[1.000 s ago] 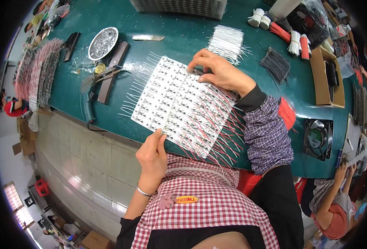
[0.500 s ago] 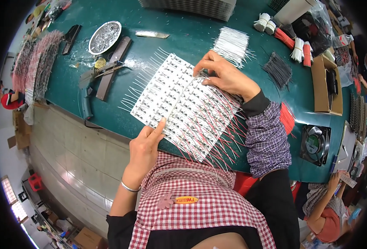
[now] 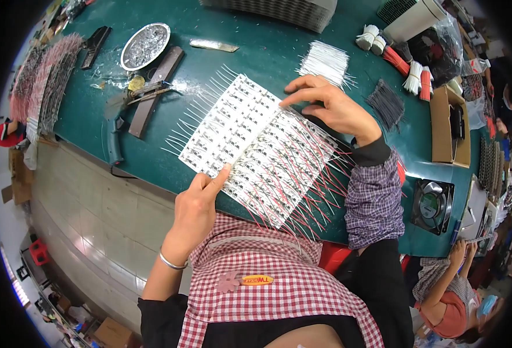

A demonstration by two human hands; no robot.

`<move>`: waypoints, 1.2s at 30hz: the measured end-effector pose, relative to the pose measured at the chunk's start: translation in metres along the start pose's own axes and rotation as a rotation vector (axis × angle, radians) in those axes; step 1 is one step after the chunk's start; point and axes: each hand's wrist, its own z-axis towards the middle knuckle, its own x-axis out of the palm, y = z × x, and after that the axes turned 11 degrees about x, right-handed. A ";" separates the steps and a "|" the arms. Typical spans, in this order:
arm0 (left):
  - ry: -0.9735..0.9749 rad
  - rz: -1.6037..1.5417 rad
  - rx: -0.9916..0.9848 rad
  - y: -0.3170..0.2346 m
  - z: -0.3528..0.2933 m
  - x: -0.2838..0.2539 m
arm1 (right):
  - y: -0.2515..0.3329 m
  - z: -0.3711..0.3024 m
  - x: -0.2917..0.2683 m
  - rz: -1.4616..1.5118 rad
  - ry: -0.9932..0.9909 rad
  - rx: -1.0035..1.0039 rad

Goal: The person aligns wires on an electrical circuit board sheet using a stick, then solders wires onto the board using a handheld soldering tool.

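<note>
On the green table (image 3: 261,65), the circuit-board panel (image 3: 232,130) is being touched by the left hand (image 3: 197,204), grip unclear; the right hand's (image 3: 338,110) fingers are being held parted. Bent wires (image 3: 309,174) are being risked by plaid-sleeve (image 3: 374,200) snags.

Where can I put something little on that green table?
Bare tabletop shows between the silver strip and the white wire pile, beyond the white board, and between the teal tool handle and the leftmost wire bunches. It's crowded around the metal dish and, on the right, among wire bundles and the cardboard box.
</note>
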 end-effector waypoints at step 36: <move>0.307 0.087 0.020 -0.007 0.020 -0.025 | 0.041 -0.032 0.053 -0.327 -0.229 0.010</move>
